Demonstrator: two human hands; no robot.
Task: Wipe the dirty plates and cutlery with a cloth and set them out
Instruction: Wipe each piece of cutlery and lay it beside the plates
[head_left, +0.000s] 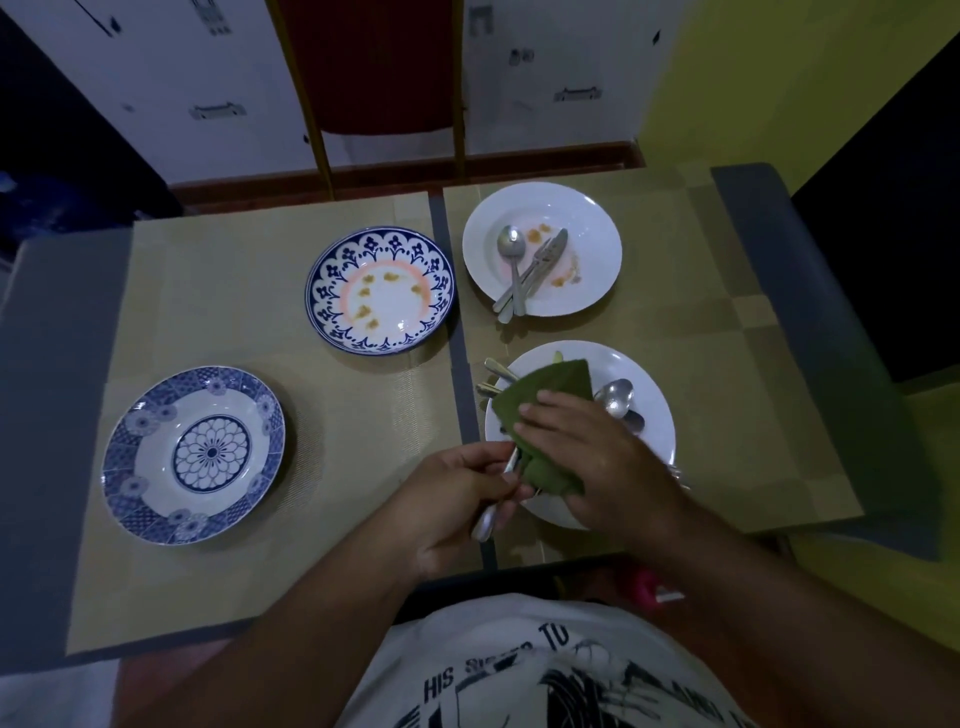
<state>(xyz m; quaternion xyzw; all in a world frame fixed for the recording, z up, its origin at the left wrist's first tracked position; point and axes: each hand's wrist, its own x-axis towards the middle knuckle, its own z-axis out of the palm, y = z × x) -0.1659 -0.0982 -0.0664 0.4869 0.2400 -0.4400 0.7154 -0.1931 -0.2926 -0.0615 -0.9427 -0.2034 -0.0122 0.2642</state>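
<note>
My left hand (457, 499) pinches the handle of a metal utensil (491, 512) over the near white plate (649, 410). My right hand (587, 457) holds a green cloth (550, 395) wrapped round the utensil's hidden upper end. Spoons (618, 397) and other handles (493, 376) lie on that plate. The far white plate (592, 244) has orange stains and carries a spoon, fork and knife (524, 270). A blue-patterned plate (332, 291) at centre holds orange smears. Another blue-patterned plate (135, 452) at left looks clean.
Beige placemats (322, 545) cover a grey table (47, 415). A red chair (384, 78) stands at the far edge, with a white wall behind. A pink object (647, 587) shows below the near table edge.
</note>
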